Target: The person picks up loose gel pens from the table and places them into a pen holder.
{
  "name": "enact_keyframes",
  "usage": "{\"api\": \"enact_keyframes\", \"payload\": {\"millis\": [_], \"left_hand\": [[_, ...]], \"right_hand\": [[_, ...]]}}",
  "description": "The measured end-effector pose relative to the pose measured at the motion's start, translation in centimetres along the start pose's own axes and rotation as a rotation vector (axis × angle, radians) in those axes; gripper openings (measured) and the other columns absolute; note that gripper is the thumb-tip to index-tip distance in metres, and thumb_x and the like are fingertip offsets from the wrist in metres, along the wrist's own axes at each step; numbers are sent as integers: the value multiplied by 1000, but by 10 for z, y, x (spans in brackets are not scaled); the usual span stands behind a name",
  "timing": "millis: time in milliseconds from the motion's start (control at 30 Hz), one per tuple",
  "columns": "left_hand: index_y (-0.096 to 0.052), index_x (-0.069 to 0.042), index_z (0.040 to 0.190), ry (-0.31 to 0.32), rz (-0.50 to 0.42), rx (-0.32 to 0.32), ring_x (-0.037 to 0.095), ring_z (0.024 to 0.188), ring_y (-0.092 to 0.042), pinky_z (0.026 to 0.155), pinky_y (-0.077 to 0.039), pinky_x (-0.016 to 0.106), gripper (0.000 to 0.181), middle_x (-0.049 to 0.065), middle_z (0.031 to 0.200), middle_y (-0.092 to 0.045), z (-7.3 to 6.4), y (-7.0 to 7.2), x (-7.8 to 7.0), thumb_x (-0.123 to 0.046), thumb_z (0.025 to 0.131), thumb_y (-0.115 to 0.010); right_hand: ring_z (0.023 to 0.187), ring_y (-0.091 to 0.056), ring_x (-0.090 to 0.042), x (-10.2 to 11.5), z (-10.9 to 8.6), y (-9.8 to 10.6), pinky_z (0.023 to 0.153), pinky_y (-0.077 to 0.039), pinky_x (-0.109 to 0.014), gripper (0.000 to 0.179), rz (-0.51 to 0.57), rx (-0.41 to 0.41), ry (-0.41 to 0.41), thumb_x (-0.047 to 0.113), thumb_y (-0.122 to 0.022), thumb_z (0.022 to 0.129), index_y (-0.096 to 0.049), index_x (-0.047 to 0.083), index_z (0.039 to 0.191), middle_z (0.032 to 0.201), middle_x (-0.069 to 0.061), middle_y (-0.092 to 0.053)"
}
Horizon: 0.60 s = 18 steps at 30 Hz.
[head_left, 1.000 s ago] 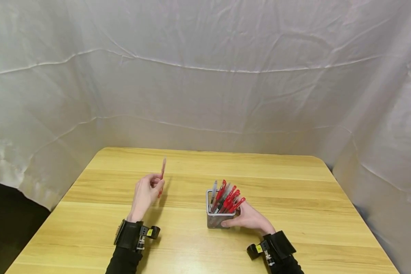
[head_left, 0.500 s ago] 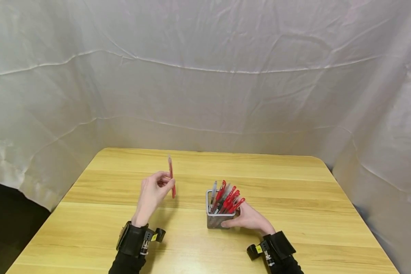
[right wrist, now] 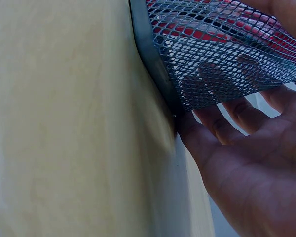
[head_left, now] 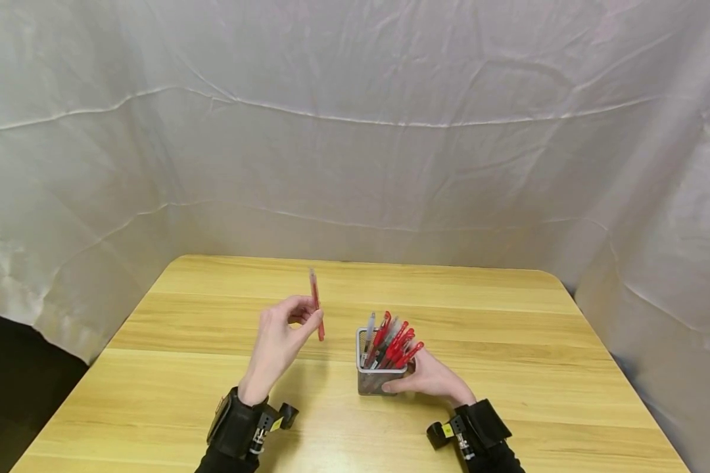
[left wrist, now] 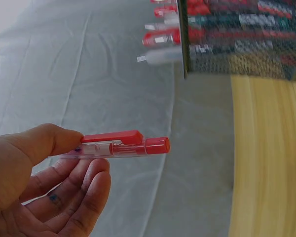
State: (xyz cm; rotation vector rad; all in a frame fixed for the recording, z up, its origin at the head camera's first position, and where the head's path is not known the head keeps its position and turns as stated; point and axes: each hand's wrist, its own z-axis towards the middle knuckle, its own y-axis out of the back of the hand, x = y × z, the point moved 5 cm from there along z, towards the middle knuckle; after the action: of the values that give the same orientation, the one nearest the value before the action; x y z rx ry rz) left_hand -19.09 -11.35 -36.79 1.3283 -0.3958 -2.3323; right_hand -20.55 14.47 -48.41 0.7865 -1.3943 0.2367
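My left hand [head_left: 278, 341] pinches a red pen [head_left: 315, 289] between thumb and fingers, above the table and left of the pen holder. The pen stands nearly upright, its clear end up; in the left wrist view its red clip and red end [left wrist: 158, 145] point toward the table side. A square metal mesh pen holder [head_left: 369, 381] stands on the table, filled with several red-capped and clear pens [head_left: 398, 341] that lean to the right. My right hand [head_left: 432, 378] grips the holder from its right side, thumb at the front, other fingers behind the mesh [right wrist: 197, 74].
The light wood table [head_left: 509, 322] has rounded far corners. A pale cloth [head_left: 355, 164] hangs behind it and along its sides. A dark area [head_left: 23, 381] lies beyond the left edge. Each wrist wears a black strap with a small camera.
My left hand has moved right with the red pen, closer to the pen holder. The right hand and the holder have stayed in place.
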Motion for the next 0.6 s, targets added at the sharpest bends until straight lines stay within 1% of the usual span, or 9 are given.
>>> {"api": "enact_keyframes", "payload": {"millis": [133,233,333,433,533,600], "left_hand": [[-74,-3,96,-76,-26,-11,11,72,-66,71,-61,30,9,5,82,-74,-3,-7,-11,-2,87,-75],[-74,-5,97,-115,-41,-9,11,74,-68,71,-61,31,10,5,84,-75,-5,-12,-18,-4,87,-76],[-75,-6,97,-139,-50,-9,12,76,-69,72,-61,30,11,5,86,-75,-7,-18,-25,-5,87,-77],[-75,-6,98,-161,-60,-12,13,77,-69,72,-60,28,12,5,87,-76,-10,-24,-31,-6,86,-77],[-75,-5,99,-181,-77,0,12,76,-69,71,-60,27,13,5,86,-76,-12,-31,-35,-5,86,-77],[-74,-4,99,-194,-91,19,12,76,-69,71,-60,28,13,5,86,-76,-14,-36,-37,-4,86,-77]], "right_hand": [[122,-63,-22,1,0,0,100,-49,-20,78,-2,4,8,16,-82,82,-39,6,146,137,-20,-62],[122,-62,-26,1,0,0,100,-49,-21,77,1,0,0,15,-82,82,-40,5,146,136,-20,-62],[122,-61,-32,1,0,0,99,-49,-22,76,0,-5,-7,15,-83,82,-41,4,144,135,-21,-63],[121,-61,-33,1,0,0,98,-49,-23,75,-8,-9,-8,15,-83,81,-42,4,144,134,-21,-63],[120,-62,-31,1,0,0,98,-49,-24,75,-10,-12,-6,15,-83,81,-43,4,144,133,-20,-64],[119,-62,-28,0,0,0,98,-50,-24,74,-10,-14,-8,15,-83,81,-44,4,143,133,-20,-64]]}}
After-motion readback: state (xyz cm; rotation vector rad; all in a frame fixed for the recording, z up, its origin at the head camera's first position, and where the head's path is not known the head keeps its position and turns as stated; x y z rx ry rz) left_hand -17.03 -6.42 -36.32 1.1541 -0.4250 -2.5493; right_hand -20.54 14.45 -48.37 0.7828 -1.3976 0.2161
